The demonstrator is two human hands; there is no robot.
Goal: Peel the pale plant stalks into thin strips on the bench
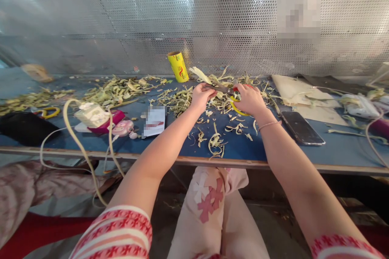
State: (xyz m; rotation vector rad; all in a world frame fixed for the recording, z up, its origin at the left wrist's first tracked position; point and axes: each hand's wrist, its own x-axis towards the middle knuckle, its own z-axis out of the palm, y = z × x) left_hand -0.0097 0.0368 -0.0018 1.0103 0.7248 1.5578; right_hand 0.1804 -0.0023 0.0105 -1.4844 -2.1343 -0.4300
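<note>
My right hand (251, 99) is closed around scissors (225, 89) with yellow and red handles. The dark blades point left, to the fingertips of my left hand (202, 98). My left fingers pinch together at a pale, flat plant strip (200, 75), which sticks up and away above them; the exact grip is partly hidden by the blades. Beneath and behind both hands spreads a heap of dried, curled plant shreds (179, 101). Smaller curled scraps (215, 141) lie nearer the table's front edge.
A yellow tube (178, 67) stands behind the heap, before a perforated metal panel (231, 16). Phones (302, 128) (154, 122) lie on either side. At left are another shred pile (118, 91), yellow-handled scissors (50, 112), a black pouch (26, 125) and a cabled adapter (94, 114).
</note>
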